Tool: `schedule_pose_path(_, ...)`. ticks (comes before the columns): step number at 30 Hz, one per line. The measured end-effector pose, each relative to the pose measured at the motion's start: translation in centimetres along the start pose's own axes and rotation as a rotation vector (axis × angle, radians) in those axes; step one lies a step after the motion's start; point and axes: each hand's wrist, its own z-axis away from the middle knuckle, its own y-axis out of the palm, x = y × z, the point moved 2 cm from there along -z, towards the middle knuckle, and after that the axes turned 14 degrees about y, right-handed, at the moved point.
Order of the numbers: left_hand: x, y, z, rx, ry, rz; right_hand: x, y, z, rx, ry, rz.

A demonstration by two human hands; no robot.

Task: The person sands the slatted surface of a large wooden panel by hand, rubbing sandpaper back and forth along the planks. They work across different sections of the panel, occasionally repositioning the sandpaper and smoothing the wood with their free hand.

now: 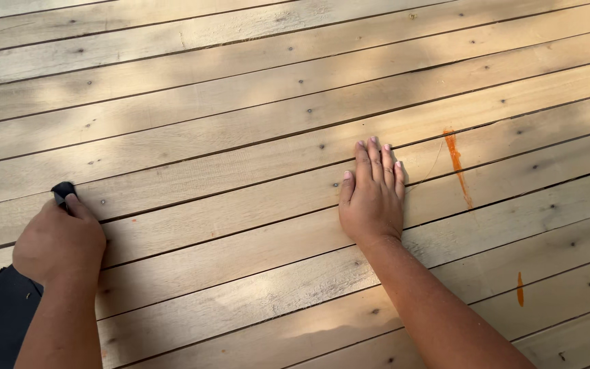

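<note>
So the left hand (59,242) is curled tight around a small dark block (63,191), probably a sanding pad, pressed onto the deck boards (254,137) with just its tip poking out past the thumb. The right hand (371,198) holds nothing, lying flat with fingers together, well off to the right of the block and just left of an orange streak (459,167). A screw head (102,202) sits just right of the block, and I reckon that's the trouble: rub over it and the pad could snag or tear. The knuckles are low to rough wood, so splinters are likely too. The gaps between boards could catch an edge.
</note>
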Motion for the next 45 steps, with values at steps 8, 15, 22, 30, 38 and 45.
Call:
schedule_pose_path(8,-31.9,1.6,2.4,0.001,0.591,0.443,-0.8,0.1,-0.4,0.023,0.014,-0.045)
schedule_pose_path(15,-18.2,0.0,3.4,0.081,0.433,0.330,-1.0,0.6,-0.9,0.029,-0.015,-0.005)
schedule_pose_path(22,1.8,0.6,3.5,0.073,-0.050,-0.004,-3.1,-1.9,4.4,0.065,-0.149,0.036)
schedule_pose_path(30,-30.5,-0.1,7.5,0.075,0.613,0.448,-5.5,-2.9,8.8,0.046,-0.099,0.049)
schedule_pose_path(38,-19.4,-1.7,8.3,0.097,0.488,0.338,-5.4,-3.3,8.4,0.008,-0.090,-0.024)
schedule_pose_path(45,0.3,0.3,7.3,0.071,-0.035,0.034,-8.3,-6.0,12.0,0.000,-0.041,0.006)
